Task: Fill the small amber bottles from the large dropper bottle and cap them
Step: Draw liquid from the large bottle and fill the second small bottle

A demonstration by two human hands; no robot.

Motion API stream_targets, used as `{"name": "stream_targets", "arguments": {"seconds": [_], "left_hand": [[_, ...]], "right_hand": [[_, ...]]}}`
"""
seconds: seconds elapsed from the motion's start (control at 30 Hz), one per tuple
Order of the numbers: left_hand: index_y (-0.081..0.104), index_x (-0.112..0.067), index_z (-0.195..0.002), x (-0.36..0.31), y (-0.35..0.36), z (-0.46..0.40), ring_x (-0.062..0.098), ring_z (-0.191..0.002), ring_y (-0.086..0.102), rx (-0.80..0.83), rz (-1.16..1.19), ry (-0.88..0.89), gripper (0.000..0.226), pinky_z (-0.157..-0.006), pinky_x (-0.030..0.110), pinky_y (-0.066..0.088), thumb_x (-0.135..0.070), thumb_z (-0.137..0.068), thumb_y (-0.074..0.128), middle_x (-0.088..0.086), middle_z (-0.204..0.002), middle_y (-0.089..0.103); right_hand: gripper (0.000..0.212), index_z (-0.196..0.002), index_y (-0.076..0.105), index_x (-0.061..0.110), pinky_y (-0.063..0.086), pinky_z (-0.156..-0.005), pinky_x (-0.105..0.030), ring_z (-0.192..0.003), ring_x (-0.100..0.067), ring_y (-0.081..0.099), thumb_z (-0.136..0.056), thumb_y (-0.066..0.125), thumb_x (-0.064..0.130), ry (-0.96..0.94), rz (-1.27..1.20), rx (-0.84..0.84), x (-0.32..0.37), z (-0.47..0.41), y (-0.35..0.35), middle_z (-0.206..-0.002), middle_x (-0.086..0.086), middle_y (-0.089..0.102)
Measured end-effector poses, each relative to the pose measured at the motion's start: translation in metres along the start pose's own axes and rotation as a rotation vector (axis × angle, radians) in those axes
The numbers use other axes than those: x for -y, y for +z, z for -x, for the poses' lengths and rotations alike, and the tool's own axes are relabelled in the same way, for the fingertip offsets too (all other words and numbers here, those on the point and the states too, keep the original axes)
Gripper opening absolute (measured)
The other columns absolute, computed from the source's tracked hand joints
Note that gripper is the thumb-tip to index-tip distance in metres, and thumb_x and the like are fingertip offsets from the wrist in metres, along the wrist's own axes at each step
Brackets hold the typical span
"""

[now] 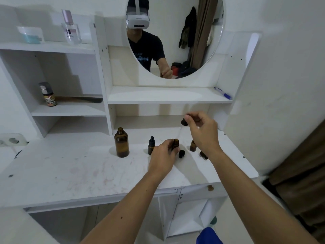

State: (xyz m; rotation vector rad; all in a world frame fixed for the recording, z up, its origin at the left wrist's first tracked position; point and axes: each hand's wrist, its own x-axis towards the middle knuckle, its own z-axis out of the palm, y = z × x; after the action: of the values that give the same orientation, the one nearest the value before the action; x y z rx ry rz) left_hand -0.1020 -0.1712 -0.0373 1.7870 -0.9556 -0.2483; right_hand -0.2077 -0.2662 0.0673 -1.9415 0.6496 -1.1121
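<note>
Left hand [162, 156] holds a small open bottle [175, 144] on the counter [70, 166] mid-frame, right hand [202, 131] pinches a dropper [184, 121] above it, and the big bottle [121, 142] stands uncapped further left.

Bare tabletop [61, 166] lay left of the large bottle [121, 142]; rightward, small bottles [151, 145] and a loose cap [181, 153] crowded together.

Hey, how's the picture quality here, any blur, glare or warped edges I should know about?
Head view: wide-angle bend curves the shelf edges and desk front. Right hand and its dropper are slightly motion-blurred. Light is soft, with faint shadows beside the large bottle. No strong glare; the mirror shows a dim reflection.
</note>
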Motion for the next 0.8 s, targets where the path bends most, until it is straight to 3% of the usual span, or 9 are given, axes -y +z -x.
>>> {"name": "stream_targets", "arguments": {"seconds": [0.1, 0.23, 0.33, 0.47, 0.63, 0.8], "left_hand": [[0.066, -0.013, -0.126, -0.001, -0.004, 0.006, 0.014, -0.107, 0.07, 0.0, 0.059, -0.035, 0.032, -0.098, 0.031, 0.055, -0.03, -0.099, 0.069, -0.002, -0.109, 0.076], [0.059, -0.015, -0.143, 0.001, -0.02, 0.027, 0.009, -0.124, 0.064, 0.011, 0.092, -0.052, 0.05, -0.11, 0.029, 0.05, -0.034, -0.098, 0.07, -0.004, -0.134, 0.069], [0.06, -0.018, -0.142, 0.005, -0.048, 0.049, 0.0, -0.117, 0.066, 0.08, 0.142, -0.036, 0.048, -0.108, 0.025, 0.051, -0.032, -0.098, 0.071, -0.007, -0.131, 0.071], [0.065, -0.024, -0.138, 0.017, -0.102, 0.078, -0.003, -0.113, 0.068, 0.185, 0.136, -0.058, 0.043, -0.103, 0.023, 0.054, -0.032, -0.096, 0.073, -0.014, -0.124, 0.073], [0.073, -0.021, -0.127, 0.044, -0.174, 0.097, -0.004, -0.1, 0.072, 0.002, -0.035, -0.096, 0.037, -0.099, 0.025, 0.057, -0.023, -0.091, 0.079, -0.015, -0.109, 0.077], [0.064, -0.02, -0.138, 0.063, -0.21, 0.089, 0.002, -0.112, 0.069, -0.146, -0.104, -0.186, 0.063, -0.105, 0.028, 0.054, -0.033, -0.081, 0.088, -0.009, -0.126, 0.072]], "right_hand": [[0.009, -0.108, 0.076, 0.02, 0.059, -0.09, -0.019, -0.091, -0.003, 0.075, -0.102, 0.07, 0.023, -0.016, -0.034, -0.079, 0.017, -0.01, -0.008, -0.095, 0.009, 0.079], [0.006, -0.104, 0.075, 0.019, 0.057, -0.087, -0.017, -0.089, -0.001, 0.075, -0.103, 0.069, 0.019, -0.063, -0.111, -0.092, 0.042, -0.012, -0.007, -0.091, 0.012, 0.078], [0.006, -0.102, 0.075, 0.021, 0.058, -0.087, -0.018, -0.089, -0.002, 0.076, -0.102, 0.07, 0.018, -0.098, -0.154, -0.09, 0.054, -0.01, 0.006, -0.091, 0.013, 0.078], [0.009, -0.107, 0.077, 0.016, 0.061, -0.095, -0.028, -0.096, -0.015, 0.076, -0.101, 0.072, 0.02, -0.092, -0.251, -0.093, 0.064, -0.007, 0.038, -0.099, 0.001, 0.079], [0.008, -0.107, 0.076, 0.014, 0.058, -0.09, -0.02, -0.094, -0.01, 0.075, -0.1, 0.072, 0.015, -0.091, -0.33, -0.012, 0.081, 0.001, 0.075, -0.098, 0.003, 0.077], [0.007, -0.105, 0.076, 0.015, 0.056, -0.087, -0.014, -0.088, 0.003, 0.072, -0.099, 0.073, 0.013, -0.085, -0.353, 0.031, 0.094, 0.003, 0.1, -0.097, 0.007, 0.077]]}}
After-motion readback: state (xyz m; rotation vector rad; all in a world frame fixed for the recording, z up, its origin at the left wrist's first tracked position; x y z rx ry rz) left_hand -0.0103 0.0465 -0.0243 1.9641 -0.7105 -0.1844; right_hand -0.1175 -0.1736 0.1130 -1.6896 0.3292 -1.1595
